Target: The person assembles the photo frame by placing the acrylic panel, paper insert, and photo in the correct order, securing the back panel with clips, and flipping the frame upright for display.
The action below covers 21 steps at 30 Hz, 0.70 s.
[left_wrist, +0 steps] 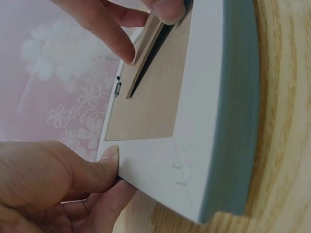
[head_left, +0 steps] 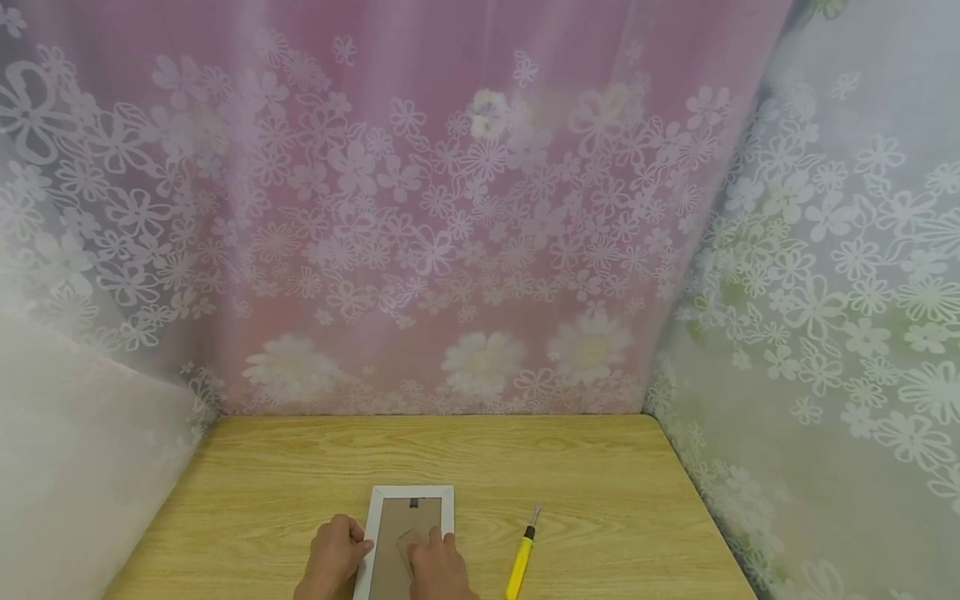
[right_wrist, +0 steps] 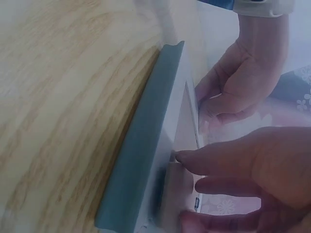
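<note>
In the head view, the white picture frame lies on the wood-grain tabletop, its brown backing board facing up. The frame sits at 3 o'clock from the left hand, whose thumb and fingers pinch its near-side edge, thumb on top. The right hand is over the board, at the frame's 4 o'clock; its fingers pinch a brown flap, which extends toward 10 o'clock and tilts up from the board. A yellow-handled screwdriver rests apart at the frame's 3 o'clock, tip toward 1 o'clock.
</note>
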Each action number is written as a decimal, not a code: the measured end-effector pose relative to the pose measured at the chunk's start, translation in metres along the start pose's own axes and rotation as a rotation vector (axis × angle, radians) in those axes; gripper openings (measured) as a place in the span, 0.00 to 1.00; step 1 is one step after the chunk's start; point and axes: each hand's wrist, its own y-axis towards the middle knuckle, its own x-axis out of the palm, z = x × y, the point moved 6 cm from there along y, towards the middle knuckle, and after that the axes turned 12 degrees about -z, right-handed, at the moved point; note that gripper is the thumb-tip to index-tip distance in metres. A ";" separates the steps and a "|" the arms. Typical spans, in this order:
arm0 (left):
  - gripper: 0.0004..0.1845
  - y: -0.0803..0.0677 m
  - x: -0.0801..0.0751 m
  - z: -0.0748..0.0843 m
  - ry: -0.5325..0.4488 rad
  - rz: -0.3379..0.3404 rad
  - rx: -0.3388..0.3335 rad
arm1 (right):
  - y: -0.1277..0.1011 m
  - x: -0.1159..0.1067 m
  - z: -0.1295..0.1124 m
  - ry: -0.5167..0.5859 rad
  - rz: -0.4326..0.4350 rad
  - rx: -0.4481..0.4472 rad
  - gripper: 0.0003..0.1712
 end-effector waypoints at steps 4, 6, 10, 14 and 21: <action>0.10 0.001 0.001 0.000 0.004 -0.003 0.001 | 0.000 0.000 0.000 -0.032 0.004 0.009 0.17; 0.10 0.001 0.002 0.000 0.000 -0.009 -0.004 | 0.000 0.000 0.001 -0.046 0.012 0.015 0.18; 0.10 0.001 0.002 -0.002 -0.012 -0.014 -0.013 | 0.002 0.003 0.002 -0.030 -0.003 0.031 0.19; 0.10 0.001 0.002 -0.002 -0.013 -0.011 -0.013 | 0.003 0.005 0.003 -0.025 -0.013 0.032 0.19; 0.10 0.001 0.003 -0.001 -0.005 -0.010 -0.007 | 0.003 0.004 0.005 -0.017 -0.043 0.026 0.19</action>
